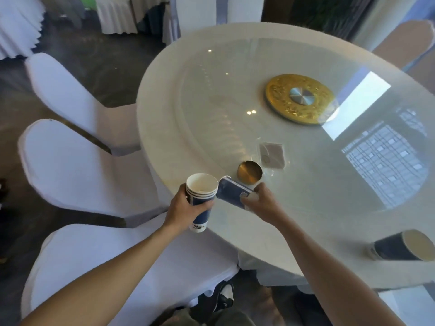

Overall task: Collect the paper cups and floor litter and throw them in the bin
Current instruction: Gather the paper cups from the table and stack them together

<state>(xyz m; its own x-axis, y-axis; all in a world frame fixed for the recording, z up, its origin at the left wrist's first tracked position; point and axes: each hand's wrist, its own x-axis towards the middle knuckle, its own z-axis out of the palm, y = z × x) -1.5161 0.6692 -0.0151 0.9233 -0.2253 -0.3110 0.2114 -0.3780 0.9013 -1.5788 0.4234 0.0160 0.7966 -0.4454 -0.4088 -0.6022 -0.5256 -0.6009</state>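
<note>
My left hand [182, 207] grips a stack of blue and white paper cups [201, 192], held upright at the near left edge of the round table [164, 109]. My right hand [264, 200] holds another blue paper cup [231, 190] tilted on its side, its rim pointing toward the mouth of the stack and almost touching it. A third blue paper cup [400, 245] lies on its side on the table at the near right, open end facing right.
A small gold ashtray [249, 171] and a clear packet [271, 152] sit on the glass just beyond my hands. A gold disc [300, 98] marks the turntable's centre. White-covered chairs [77, 165] crowd the table's left side. Dark floor lies at far left.
</note>
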